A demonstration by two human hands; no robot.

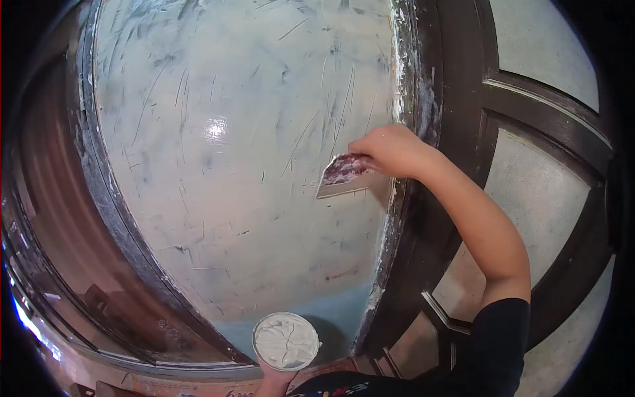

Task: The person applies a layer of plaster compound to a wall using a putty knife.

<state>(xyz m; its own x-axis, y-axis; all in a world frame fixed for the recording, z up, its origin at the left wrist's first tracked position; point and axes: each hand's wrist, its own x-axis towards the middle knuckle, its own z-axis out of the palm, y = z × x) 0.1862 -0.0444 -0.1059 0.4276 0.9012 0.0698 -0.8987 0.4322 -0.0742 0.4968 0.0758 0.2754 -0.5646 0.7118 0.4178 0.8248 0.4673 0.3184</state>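
Observation:
My right hand [395, 152] is closed around a flat scraper [345, 173] with a dark red, paste-smeared top and a pale lower edge. The scraper lies against or close to the wall panel [225, 159], near its right border. This panel is coated in pale, streaky filler with scratches and bluish patches. Low in the view, my left hand [274, 376] holds up a round tub [286, 341] of off-white paste from below; most of its fingers are hidden under the tub.
Paste-smeared trim [397, 86] borders the panel on the right, beside a dark wooden door [456, 99] with pale insets. Worn dark trim [109, 178] runs down the left, next to a brown glossy pane [66, 198]. Printed cardboard [192, 386] shows at the bottom.

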